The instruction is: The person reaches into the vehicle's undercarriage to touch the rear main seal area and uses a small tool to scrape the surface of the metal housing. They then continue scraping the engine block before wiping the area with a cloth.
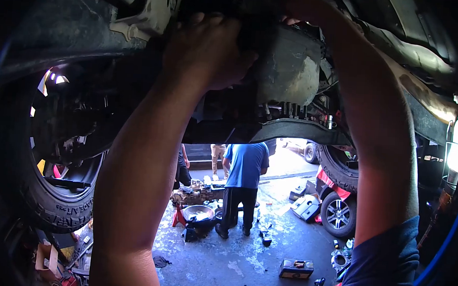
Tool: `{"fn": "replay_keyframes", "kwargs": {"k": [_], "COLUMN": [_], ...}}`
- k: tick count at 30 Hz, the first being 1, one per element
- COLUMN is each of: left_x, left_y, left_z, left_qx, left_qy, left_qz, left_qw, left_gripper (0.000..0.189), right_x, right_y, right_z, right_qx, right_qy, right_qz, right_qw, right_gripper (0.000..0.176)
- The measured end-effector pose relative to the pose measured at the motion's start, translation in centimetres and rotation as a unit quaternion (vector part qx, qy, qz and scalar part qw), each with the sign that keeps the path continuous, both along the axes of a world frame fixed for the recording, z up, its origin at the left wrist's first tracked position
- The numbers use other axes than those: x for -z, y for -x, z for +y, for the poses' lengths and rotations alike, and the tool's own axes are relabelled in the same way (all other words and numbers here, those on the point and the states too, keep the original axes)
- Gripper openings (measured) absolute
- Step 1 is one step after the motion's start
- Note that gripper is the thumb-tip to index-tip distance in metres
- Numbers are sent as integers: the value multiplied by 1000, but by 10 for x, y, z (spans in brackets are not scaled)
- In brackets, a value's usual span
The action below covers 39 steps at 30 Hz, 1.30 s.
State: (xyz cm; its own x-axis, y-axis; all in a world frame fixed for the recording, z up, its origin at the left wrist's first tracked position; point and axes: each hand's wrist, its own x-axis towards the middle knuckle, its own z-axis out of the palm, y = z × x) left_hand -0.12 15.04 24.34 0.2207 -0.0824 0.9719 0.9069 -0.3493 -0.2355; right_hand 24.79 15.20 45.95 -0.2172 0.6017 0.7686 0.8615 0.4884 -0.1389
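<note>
Both my arms reach up into the underside of a raised vehicle. My left hand (208, 48) is at dark parts near the top centre, its fingers bent and its thumb apart; shadow hides what it grips. Higher and to the right, my right hand (303, 9) is partly cut off by the top edge, with curled fingers close to the upper edge of a grey metal housing (290, 68). What those fingers hold is too dark to make out. Below the housing, a dark curved crossmember (299, 128) runs across.
Tyres stand at left (55, 206) and right (336, 169). A lit work lamp (454, 144) hangs at far right. On the floor are a person in a blue shirt (246, 164), a large gearbox-like part (198, 193), a metal basin (198, 213), a toolbox (296, 269) and a loose wheel (337, 215).
</note>
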Motion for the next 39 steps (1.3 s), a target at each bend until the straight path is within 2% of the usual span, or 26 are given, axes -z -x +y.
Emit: {"fn": "replay_keyframes", "kwargs": {"k": [2, 5, 8, 11, 14, 17, 21, 29, 30, 31, 33, 35, 37, 38, 39], "left_x": [-1, 0, 0, -2, -1, -1, 0, 1, 2, 1, 0, 1, 0, 0, 0], "left_y": [2, 0, 3, 2, 2, 2, 2, 2, 2, 2, 4, 2, 5, 5, 4], "left_z": [0, 4, -4, -4, 5, 6, -1, 4, 2, 1, 1, 1, 0, 0, 0], "left_qx": [4, 22, 9, 2, 22, 30, 22, 29, 28, 27, 25, 28, 33, 32, 31], "left_qy": [3, 8, 38, 28, -12, -1, 15, 1, 5, 7, 7, 12, 19, 18, 17], "left_qz": [-3, -1, 12, 13, -6, -1, 3, -5, -3, 0, 0, 8, 13, 14, 14], "left_qw": [1000, 1000, 999, 1000, 1000, 1000, 1000, 1000, 1000, 1000, 1000, 999, 999, 999, 999], "left_gripper": [64, 65, 65, 66, 65, 65, 65, 65, 65, 65, 65, 64, 64, 64, 64], "right_x": [27, -26, 31, 17, 16, 13, 33, 25, 14, 2, -24, -35, -13, -4, -7], "right_y": [26, -21, 13, 12, 12, -12, 10, 0, -12, -24, -31, -33, -15, -9, -15], "right_z": [-20, 7, -43, -25, -10, -13, -30, -33, -21, -8, 13, 23, 0, -8, -7], "right_qx": [60, -135, 36, 38, 111, 6, 6, 18, 47, 78, 140, 221, 181, 154, 152], "right_qy": [-66, 156, -33, -6, -159, -87, -68, -34, -139, -286, -374, -338, -195, -118, -174], "right_qz": [-47, 11, -96, -49, -157, -127, -1, -11, -216, -381, -554, -573, -413, -320, -394], "right_qw": [995, 978, 994, 998, 968, 988, 998, 999, 965, 876, 731, 713, 871, 927, 890], "right_gripper": [29, 26, 29, 28, 24, 22, 25, 33, 34, 36, 40, 46, 48, 48, 47]}}
